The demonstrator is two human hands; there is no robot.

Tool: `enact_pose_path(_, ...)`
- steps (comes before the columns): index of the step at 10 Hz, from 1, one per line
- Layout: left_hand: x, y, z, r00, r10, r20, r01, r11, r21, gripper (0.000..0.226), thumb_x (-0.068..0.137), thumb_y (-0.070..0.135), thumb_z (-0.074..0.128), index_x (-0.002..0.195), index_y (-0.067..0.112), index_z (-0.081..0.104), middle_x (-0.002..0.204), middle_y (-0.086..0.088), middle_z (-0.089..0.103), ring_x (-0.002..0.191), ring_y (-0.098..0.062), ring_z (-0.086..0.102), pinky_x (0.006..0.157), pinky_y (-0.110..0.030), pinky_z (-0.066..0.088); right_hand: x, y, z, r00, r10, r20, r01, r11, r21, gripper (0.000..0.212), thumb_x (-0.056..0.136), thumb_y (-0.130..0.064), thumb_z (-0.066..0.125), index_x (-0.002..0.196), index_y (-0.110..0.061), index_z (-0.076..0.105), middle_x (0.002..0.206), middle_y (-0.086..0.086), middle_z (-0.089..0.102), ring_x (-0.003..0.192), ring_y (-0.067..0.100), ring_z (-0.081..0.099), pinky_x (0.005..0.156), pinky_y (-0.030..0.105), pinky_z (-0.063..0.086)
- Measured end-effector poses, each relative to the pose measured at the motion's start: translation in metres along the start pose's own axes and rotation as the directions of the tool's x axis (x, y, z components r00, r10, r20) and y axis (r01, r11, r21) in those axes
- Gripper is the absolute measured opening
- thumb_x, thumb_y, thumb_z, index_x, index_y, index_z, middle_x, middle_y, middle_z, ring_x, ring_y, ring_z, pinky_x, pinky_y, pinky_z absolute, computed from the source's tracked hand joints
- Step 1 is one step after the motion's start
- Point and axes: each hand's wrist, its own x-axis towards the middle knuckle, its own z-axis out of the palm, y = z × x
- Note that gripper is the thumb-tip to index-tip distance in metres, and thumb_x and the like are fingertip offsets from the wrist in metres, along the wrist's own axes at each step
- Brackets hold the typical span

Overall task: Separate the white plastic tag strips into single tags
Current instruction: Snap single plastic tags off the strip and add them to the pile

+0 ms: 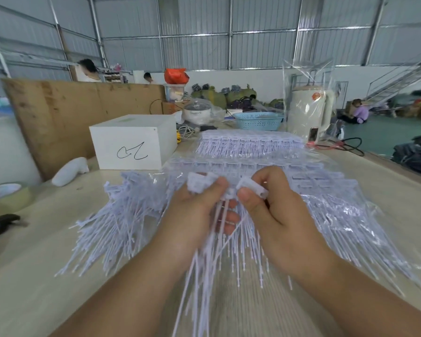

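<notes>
My left hand (199, 210) grips a bunch of white plastic tags (197, 183) by their heads, and their long thin tails hang down toward me. Close beside it, my right hand (270, 205) pinches the head of a tag strip (252, 187) between thumb and fingers. The two hands almost touch over the middle of the table. A loose heap of single tags (117, 215) fans out to the left of my hands. Uncut strips in clear plastic bags (338, 210) lie under and to the right of my hands, with another stack (248, 142) farther back.
A white box (134, 142) with a black scribble stands at the back left, a tape roll (7, 195) and a dark tool (0, 223) near the left edge. A blue basket (258, 120) and a bagged white kettle (309, 113) stand behind. People work in the background.
</notes>
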Motion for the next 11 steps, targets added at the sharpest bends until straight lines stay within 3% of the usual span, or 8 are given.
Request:
enact_pose_path(1,-0.008,-0.006,0.010,0.995,0.003,0.096,-0.006,0.999,0.037,0.035,0.093,0.035,0.058,0.114,0.007,0.065,0.091,-0.006,0.073,0.073,-0.014,0.069,0.057,-0.024,0.053,0.000,0.002,0.005,0.989,0.147,-0.013,-0.139,0.958,0.250,0.025,0.086,-0.046,0.050,0.087,-0.021,0.046,0.061,-0.010,0.058,0.046,-0.001,0.053,0.042,0.012,0.045)
enact_pose_path(3,-0.009,-0.003,0.012,0.993,-0.076,0.089,0.077,0.997,-0.002,0.019,0.090,0.031,0.062,0.087,0.013,0.061,0.064,-0.002,0.061,0.043,-0.009,0.055,0.038,-0.017,0.041,0.002,0.011,0.010,0.986,0.137,-0.094,-0.131,0.990,0.059,0.014,0.097,-0.040,0.047,0.089,-0.030,0.042,0.054,-0.013,0.058,0.043,0.002,0.052,0.044,0.012,0.039)
enact_pose_path(4,-0.005,-0.004,0.009,0.995,-0.057,0.081,0.064,0.995,-0.081,0.018,0.085,0.027,0.068,0.086,0.013,0.056,0.065,-0.007,0.049,0.038,-0.009,0.042,0.034,-0.016,0.032,0.001,0.009,0.012,0.981,0.184,-0.066,-0.170,0.971,0.171,0.026,0.091,-0.052,0.041,0.107,-0.032,0.042,0.061,-0.017,0.059,0.052,0.000,0.054,0.052,0.016,0.042)
enact_pose_path(5,-0.002,-0.003,0.004,0.999,0.045,0.010,-0.044,0.995,-0.085,0.016,0.078,0.018,0.073,0.069,0.014,0.060,0.053,-0.002,0.051,0.037,-0.008,0.042,0.035,-0.014,0.029,-0.003,0.006,0.020,0.960,0.243,0.140,-0.275,0.915,0.296,0.050,0.088,-0.061,0.040,0.126,-0.029,0.038,0.073,-0.017,0.067,0.066,0.000,0.063,0.068,0.023,0.049)
enact_pose_path(6,0.002,-0.002,0.001,0.988,0.143,-0.063,-0.151,0.980,-0.132,0.019,0.078,-0.001,0.070,0.068,0.015,0.065,0.051,0.003,0.056,0.043,-0.009,0.052,0.044,-0.021,0.045,-0.008,0.000,0.033,0.899,0.256,0.355,-0.357,0.897,0.259,0.038,0.090,-0.056,0.045,0.122,-0.034,0.046,0.088,-0.014,0.070,0.083,0.000,0.067,0.082,0.028,0.052)
enact_pose_path(8,0.012,0.000,-0.003,0.935,0.328,-0.134,-0.332,0.943,-0.012,0.021,0.084,-0.005,0.066,0.097,0.010,0.060,0.065,0.005,0.061,0.059,-0.011,0.056,0.055,-0.025,0.047,-0.004,-0.010,0.040,0.724,0.376,0.578,-0.685,0.487,0.542,0.027,0.093,-0.035,0.057,0.111,-0.016,0.056,0.075,0.001,0.066,0.067,0.017,0.064,0.063,0.031,0.051)
enact_pose_path(9,0.014,0.005,-0.002,0.902,0.417,-0.114,-0.410,0.909,0.079,0.021,0.085,-0.001,0.068,0.095,0.016,0.062,0.070,0.010,0.066,0.062,-0.007,0.060,0.058,-0.019,0.049,-0.004,-0.013,0.038,0.684,0.312,0.660,-0.725,0.395,0.564,0.039,0.079,-0.042,0.056,0.096,-0.008,0.056,0.071,0.011,0.061,0.061,0.020,0.059,0.060,0.031,0.050)
enact_pose_path(11,0.015,0.005,-0.010,0.888,0.458,-0.041,-0.447,0.882,0.149,0.027,0.081,0.011,0.074,0.103,0.009,0.060,0.076,0.007,0.068,0.072,-0.010,0.065,0.065,-0.023,0.054,-0.005,-0.013,0.031,0.669,0.328,0.667,-0.733,0.441,0.518,0.028,0.092,-0.013,0.060,0.065,-0.020,0.057,0.050,0.002,0.040,0.041,0.012,0.034,0.044,0.022,0.032)
